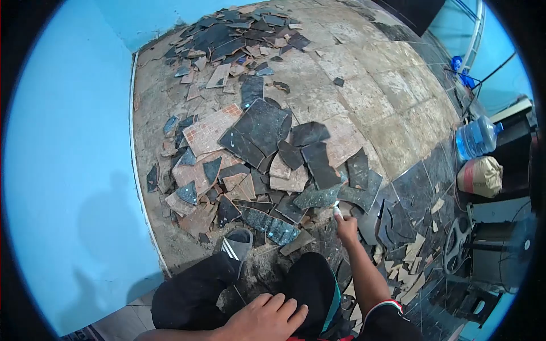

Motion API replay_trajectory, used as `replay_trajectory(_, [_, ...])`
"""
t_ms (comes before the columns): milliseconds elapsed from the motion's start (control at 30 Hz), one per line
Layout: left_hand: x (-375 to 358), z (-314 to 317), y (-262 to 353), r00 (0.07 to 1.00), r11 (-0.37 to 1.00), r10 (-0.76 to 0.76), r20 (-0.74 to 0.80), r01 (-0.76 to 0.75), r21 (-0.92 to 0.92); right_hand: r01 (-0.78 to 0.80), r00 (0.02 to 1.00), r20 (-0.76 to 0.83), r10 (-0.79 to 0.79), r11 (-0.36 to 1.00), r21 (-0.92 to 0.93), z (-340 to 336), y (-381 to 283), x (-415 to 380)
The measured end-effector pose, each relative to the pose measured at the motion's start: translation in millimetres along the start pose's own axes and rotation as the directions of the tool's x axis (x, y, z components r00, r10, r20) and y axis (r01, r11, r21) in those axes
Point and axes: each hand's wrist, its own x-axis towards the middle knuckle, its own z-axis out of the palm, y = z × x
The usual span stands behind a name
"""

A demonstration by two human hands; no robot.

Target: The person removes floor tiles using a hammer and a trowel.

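My right hand (pixel 346 228) is closed around a light-coloured handle (pixel 337 211), whose far end meets the broken tiles. Just beyond it lies a curved dark green tile piece (pixel 317 197). My left hand (pixel 267 319) rests near my knee at the bottom, fingers somewhat spread and holding nothing. Ahead of both hands is a heap of broken tiles, with a large dark tile (pixel 259 129) and a pinkish patterned tile (pixel 211 129) on top.
A second heap of shards (pixel 227 37) lies at the back by the blue wall (pixel 74 170). Bare floor slabs (pixel 375 96) stretch to the right. A water bottle (pixel 478 137), a paper sack (pixel 480 177) and a chair (pixel 456 247) stand at the right.
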Motion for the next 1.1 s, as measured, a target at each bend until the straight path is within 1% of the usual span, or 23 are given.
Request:
replay_trajectory(67, [5, -4, -12, 1.000, 1.000, -0.020, -0.023, 0.019, -0.023, 0.071, 0.997, 0.006, -0.072, 0.997, 0.019, 4, -22, 30])
replay_trajectory(133, [9, -10, -20, 0.998, 0.998, -0.061, 0.010, 0.061, -0.011, -0.093, 0.991, 0.095, 0.095, 0.995, -0.032, -7, -81, 58])
replay_trajectory(167, [12, -13, -25, 0.997, 0.997, -0.080, 0.023, 0.080, -0.001, 0.026, 0.998, 0.058, -0.027, 1.000, 0.014, -1, -100, 79])
replay_trajectory(233, [16, -20, -32, 0.996, 0.995, -0.091, 0.026, 0.092, -0.033, 0.067, 0.994, 0.081, -0.073, 0.995, 0.071, 7, -148, 110])
replay_trajectory(267, [18, -23, -35, 0.995, 0.994, -0.100, 0.025, 0.101, -0.045, -0.003, 0.989, 0.147, -0.009, 0.996, 0.084, 14, -186, 125])
replay_trajectory(300, [18, -25, -38, 0.994, 0.993, -0.107, -0.002, 0.107, -0.043, 0.047, 0.998, 0.045, -0.048, 0.998, 0.039, 27, -210, 143])
replay_trajectory(367, [22, -26, -46, 0.989, 0.992, -0.128, -0.069, 0.127, -0.023, 0.151, 0.976, -0.147, -0.159, 0.986, -0.065, 60, -272, 187])
replay_trajectory(400, [23, -24, -48, 0.988, 0.989, -0.145, -0.061, 0.144, -0.020, 0.160, 0.978, -0.137, -0.160, 0.987, -0.009, 77, -308, 209])
replay_trajectory(467, [26, -21, -58, 0.980, 0.981, -0.193, -0.044, 0.194, 0.015, 0.103, 0.995, -0.022, -0.101, 0.982, 0.157, 111, -387, 246])
replay_trajectory(500, [29, -23, -59, 0.963, 0.962, -0.268, -0.002, 0.268, -0.056, 0.058, 0.996, 0.055, -0.072, 0.975, 0.216, 127, -413, 260])
replay_trajectory(567, [28, -23, -62, 0.953, 0.953, -0.302, 0.007, 0.302, 0.002, -0.046, 0.973, 0.228, -0.025, 0.953, 0.300, 162, -437, 305])
replay_trajectory(667, [26, -28, -67, 0.943, 0.943, -0.332, 0.015, 0.332, -0.009, -0.154, 0.971, 0.223, 0.079, 0.928, 0.340, 186, -438, 295])
replay_trajectory(700, [25, -29, -66, 0.942, 0.942, -0.334, 0.018, 0.335, -0.025, -0.100, 0.983, 0.179, 0.045, 0.945, 0.312, 188, -429, 289])
replay_trajectory(767, [22, -28, -63, 0.936, 0.936, -0.352, -0.020, 0.352, -0.025, -0.119, 0.951, 0.307, -0.032, 0.879, 0.461, 186, -404, 265])
replay_trajectory(800, [21, -27, -61, 0.931, 0.932, -0.362, -0.042, 0.361, -0.022, -0.114, 0.927, 0.361, -0.104, 0.837, 0.535, 186, -385, 255])
replay_trajectory(833, [19, -22, -61, 0.938, 0.942, -0.330, -0.102, 0.334, 0.026, -0.124, 0.898, 0.407, -0.169, 0.790, 0.601, 183, -357, 244])
replay_trajectory(900, [12, -7, -58, 0.942, 0.951, -0.261, -0.213, 0.289, 0.112, -0.126, 0.901, 0.410, -0.143, 0.818, 0.562, 155, -326, 170])
replay_trajectory(933, [10, -4, -53, 0.944, 0.955, -0.241, -0.227, 0.272, 0.116, 0.063, 0.920, 0.328, -0.215, 0.907, 0.417, 154, -287, 162])
replay_trajectory(967, [9, -3, -52, 0.942, 0.957, -0.225, -0.247, 0.262, 0.124, 0.170, 0.899, 0.322, -0.296, 0.915, 0.366, 145, -249, 145])
replay_trajectory(1000, [7, -3, -48, 0.941, 0.958, -0.211, -0.265, 0.253, 0.135, 0.130, 0.901, 0.338, -0.271, 0.914, 0.385, 127, -240, 93])
replay_trajectory(1033, [5, -3, -42, 0.940, 0.961, -0.210, -0.268, 0.249, 0.118, 0.116, 0.908, 0.347, -0.234, 0.938, 0.327, 113, -224, 54])
replay_trajectory(1067, [3, -2, -36, 0.940, 0.964, -0.208, -0.271, 0.243, 0.105, 0.033, 0.915, 0.367, -0.168, 0.937, 0.347, 106, -195, 29])
replay_trajectory(1100, [0, -2, -30, 0.941, 0.967, -0.203, -0.272, 0.236, 0.093, 0.005, 0.924, 0.366, -0.112, 0.960, 0.281, 100, -171, 5])
